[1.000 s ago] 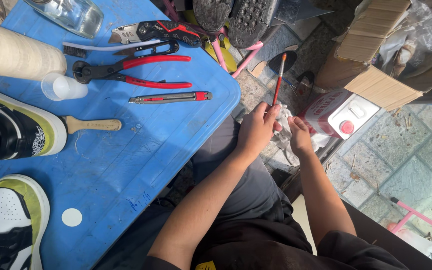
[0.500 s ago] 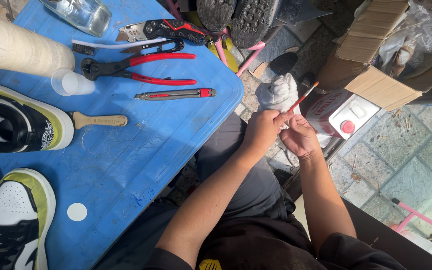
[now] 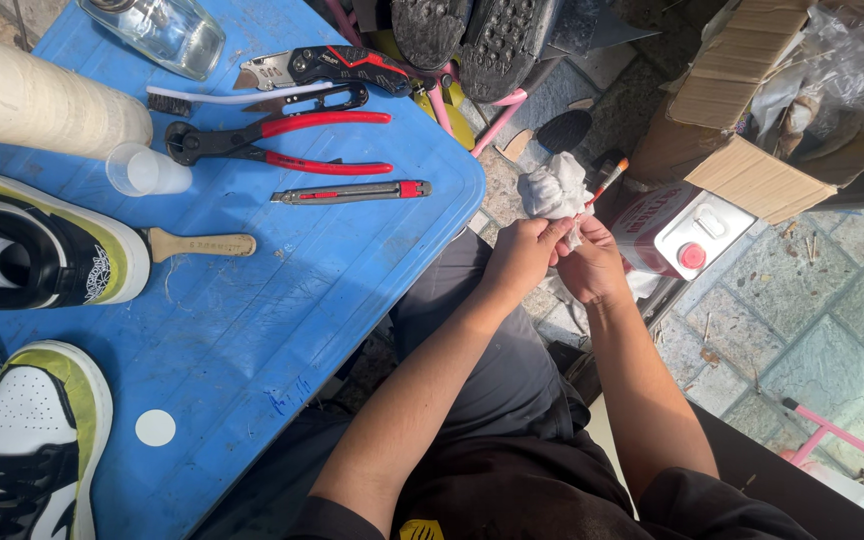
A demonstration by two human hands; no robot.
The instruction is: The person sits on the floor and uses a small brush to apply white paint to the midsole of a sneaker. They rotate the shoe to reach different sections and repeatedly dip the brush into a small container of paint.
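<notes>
My left hand (image 3: 520,258) and my right hand (image 3: 592,268) meet above my lap, just off the right edge of the blue table (image 3: 252,330). The left hand pinches a crumpled white rag (image 3: 552,187) that sticks up above both hands. My right hand grips a thin brush with a red-orange handle (image 3: 612,177). The handle end points up and to the right, and its lower end is hidden in the rag and fingers.
On the table lie two white, black and green sneakers (image 3: 42,260) (image 3: 22,440), a wooden-handled brush (image 3: 202,244), red pliers (image 3: 272,140), a slim utility knife (image 3: 352,191), a folding knife (image 3: 322,66), a plastic cup (image 3: 147,170) and a glass bottle (image 3: 162,30). A red-capped can (image 3: 677,230) and a cardboard box (image 3: 752,120) stand on the paved floor.
My hands have come together and risen slightly. The brush, held upright in my left hand before, now lies tilted in my right hand, and the rag has come up into my left.
</notes>
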